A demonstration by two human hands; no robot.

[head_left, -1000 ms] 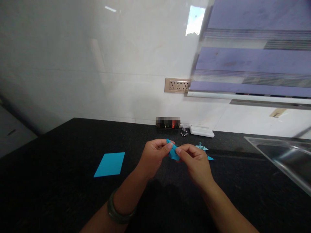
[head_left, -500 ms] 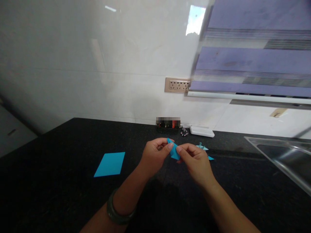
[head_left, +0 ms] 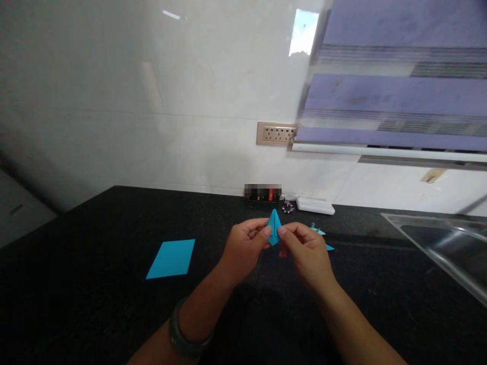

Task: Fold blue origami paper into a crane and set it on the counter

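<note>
Between my two hands is a small piece of folded blue origami paper point(head_left: 274, 225), its pointed tip up and a crease running down its middle. My left hand point(head_left: 249, 241) pinches its left edge between thumb and fingers. On the opposite edge, my right hand point(head_left: 304, 246) grips it the same way. The paper is held above the black countertop. To the left lies a flat sheet of blue paper point(head_left: 172, 259). Partly hidden behind my right hand are some folded light-blue paper pieces point(head_left: 318, 231).
Against the wall stand a dark box point(head_left: 262, 194) and a white flat device point(head_left: 315, 205), with a beaded item point(head_left: 287, 206) between them. A metal sink point(head_left: 437, 243) is set into the counter point(head_left: 114, 314) at right. A purple blind point(head_left: 380, 96) hangs beside the wall socket point(head_left: 274, 134).
The folded paper has turned from a slant to upright, and its creased face now shows towards me. Both hands stay on it, in nearly the same place.
</note>
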